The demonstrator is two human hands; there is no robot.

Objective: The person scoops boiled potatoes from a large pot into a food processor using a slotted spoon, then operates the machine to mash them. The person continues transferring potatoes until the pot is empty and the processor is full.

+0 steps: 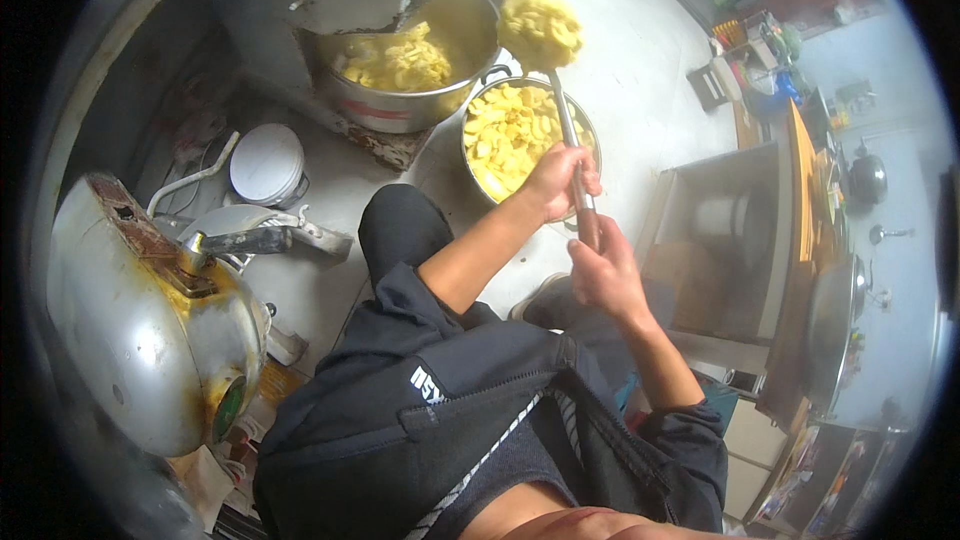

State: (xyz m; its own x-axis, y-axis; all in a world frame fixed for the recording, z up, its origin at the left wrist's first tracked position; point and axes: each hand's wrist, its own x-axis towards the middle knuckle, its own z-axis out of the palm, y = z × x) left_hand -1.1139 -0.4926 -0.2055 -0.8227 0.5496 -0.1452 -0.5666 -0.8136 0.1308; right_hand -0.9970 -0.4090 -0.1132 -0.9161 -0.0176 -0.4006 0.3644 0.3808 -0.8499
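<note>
Both my hands grip one long-handled ladle or strainer (568,120). My left hand (556,181) is closed around the metal shaft, and my right hand (609,270) holds the brown grip at its lower end. The far end bears a heaped load of yellow sliced food (540,28), raised above the floor. Below the shaft stands a round metal pot (598,139) filled with yellow slices (506,135). Beyond it to the left is a larger metal pot (375,109), partly under a machine's housing, with more of the yellow food (409,60) inside.
A white lidded bucket (266,163) stands on the floor at the left. Nearer on that side is a large grey metal machine part (142,315) with a black-handled lever (247,241). Wooden-topped counters (801,187) and an open-fronted cabinet (720,240) line the right.
</note>
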